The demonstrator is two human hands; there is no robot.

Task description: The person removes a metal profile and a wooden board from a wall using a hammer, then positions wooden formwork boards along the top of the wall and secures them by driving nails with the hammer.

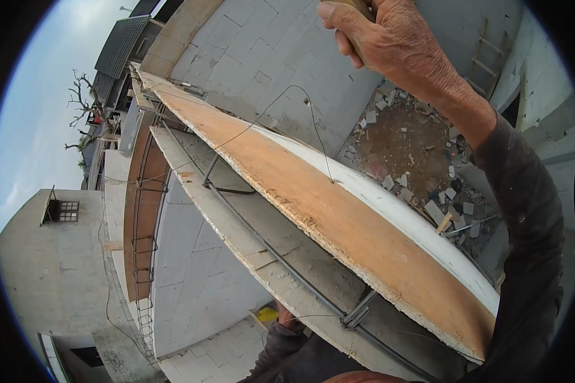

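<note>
At the top of the head view my right hand (390,38) is closed around a light brown, wood-like handle (362,13); its far part is cut off by the frame edge. Below that arm slants a long orange-brown board (281,179) with a rough, crumbly edge. A thin wire (314,121) loops over the board's face. Alongside lies a steel bar cage (268,249) in the gap between board and wall top. My left hand (287,317) shows only in part at the bottom, near a yellow object (268,314); its fingers are hidden.
A grey wall edge (227,220) runs beside the board. Far below, rubble (441,198) covers the ground, and a wooden ladder (489,46) leans at upper right. More bar cages (144,249) line another wall. Block walls (255,51) surround the drop.
</note>
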